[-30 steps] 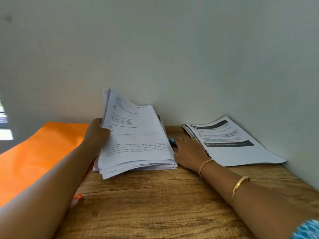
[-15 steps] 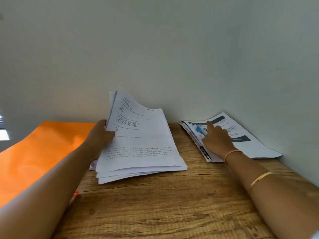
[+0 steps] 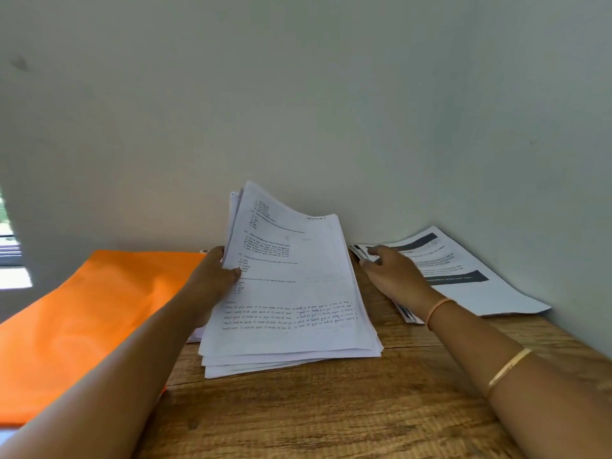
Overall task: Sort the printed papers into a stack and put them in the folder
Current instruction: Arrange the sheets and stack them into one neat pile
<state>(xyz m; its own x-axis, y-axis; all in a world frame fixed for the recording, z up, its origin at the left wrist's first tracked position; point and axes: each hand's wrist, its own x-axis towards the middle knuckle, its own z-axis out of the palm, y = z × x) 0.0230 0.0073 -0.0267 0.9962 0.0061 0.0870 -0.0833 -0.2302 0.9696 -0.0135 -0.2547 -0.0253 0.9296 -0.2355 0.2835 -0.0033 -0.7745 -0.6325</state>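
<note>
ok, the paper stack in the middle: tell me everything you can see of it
The paper stack is a thick pile of white sheets. The top sheet is printed in black text, with a short heading near its far right corner. The stack's near end rests on the wooden table, with its edges fanned unevenly. Its far end is lifted and curls upward. The left hand grips its left edge, thumb on the top sheet.

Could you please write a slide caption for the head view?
Left hand grips the tilted paper stack; right hand touches the second pile; orange folder lies left.
</note>
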